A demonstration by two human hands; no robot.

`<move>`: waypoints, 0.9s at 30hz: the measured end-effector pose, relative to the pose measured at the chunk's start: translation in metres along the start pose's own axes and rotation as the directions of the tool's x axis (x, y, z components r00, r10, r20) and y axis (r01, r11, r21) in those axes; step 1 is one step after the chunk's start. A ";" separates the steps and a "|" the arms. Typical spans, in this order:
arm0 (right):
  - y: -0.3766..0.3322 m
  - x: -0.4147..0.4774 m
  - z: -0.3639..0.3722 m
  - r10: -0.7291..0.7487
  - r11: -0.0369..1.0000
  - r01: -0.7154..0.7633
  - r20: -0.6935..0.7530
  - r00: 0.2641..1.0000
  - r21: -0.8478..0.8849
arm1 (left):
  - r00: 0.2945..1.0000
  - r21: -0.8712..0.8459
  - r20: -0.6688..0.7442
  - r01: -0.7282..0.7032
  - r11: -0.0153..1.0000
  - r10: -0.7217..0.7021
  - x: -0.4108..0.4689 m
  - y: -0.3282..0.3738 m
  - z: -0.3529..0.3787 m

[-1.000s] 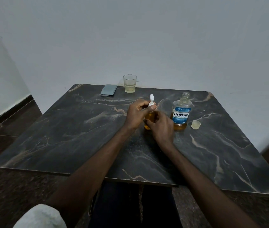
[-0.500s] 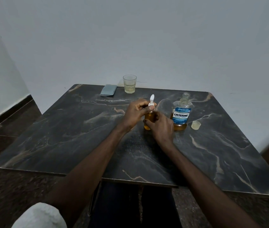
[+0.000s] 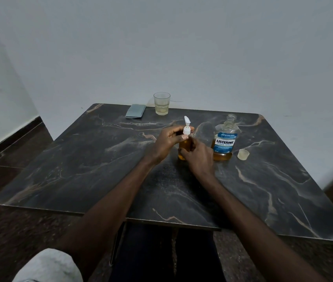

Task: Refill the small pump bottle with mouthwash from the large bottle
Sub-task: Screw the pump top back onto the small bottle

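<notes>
The small pump bottle (image 3: 184, 147) holds amber liquid and stands upright on the dark marble table (image 3: 80, 163) near its middle. Its white pump head (image 3: 186, 127) sits on top, nozzle pointing up. My left hand (image 3: 165, 144) pinches the pump's white collar between thumb and fingers. My right hand (image 3: 199, 157) wraps around the bottle's body from the right and front. Just to the right stands the large Listerine bottle (image 3: 225, 140), uncapped, with a little amber mouthwash at the bottom. Its pale cap (image 3: 243, 154) lies on the table further right.
A glass (image 3: 161, 103) with a little pale liquid stands at the table's far edge. A grey-blue flat object (image 3: 135, 111) lies to its left. White walls close in behind and to the left. My legs show under the near edge.
My left hand's fingers have shifted around the pump collar, and more of the white pump head shows above them. My right hand and the bottles have stayed where they were.
</notes>
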State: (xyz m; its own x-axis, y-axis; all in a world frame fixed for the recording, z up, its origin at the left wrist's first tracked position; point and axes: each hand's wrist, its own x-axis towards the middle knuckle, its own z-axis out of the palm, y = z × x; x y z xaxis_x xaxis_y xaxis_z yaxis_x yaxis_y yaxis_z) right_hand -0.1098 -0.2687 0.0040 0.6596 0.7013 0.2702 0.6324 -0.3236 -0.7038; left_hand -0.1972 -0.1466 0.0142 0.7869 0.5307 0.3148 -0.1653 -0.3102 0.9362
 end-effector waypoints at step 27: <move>0.030 -0.031 -0.029 0.000 1.000 0.000 -0.319 0.948 -0.002 | 0.827 0.327 -0.552 0.333 0.884 -0.107 -0.012 -0.012 0.065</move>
State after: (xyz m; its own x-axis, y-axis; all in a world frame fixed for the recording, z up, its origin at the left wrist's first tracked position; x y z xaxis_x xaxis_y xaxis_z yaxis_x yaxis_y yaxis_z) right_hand -0.0990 -0.3186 -0.0062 0.7545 0.4620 0.4661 0.6330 -0.3248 -0.7027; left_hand -0.1658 -0.2009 -0.0109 0.3402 0.9075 0.2465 0.3102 -0.3558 0.8816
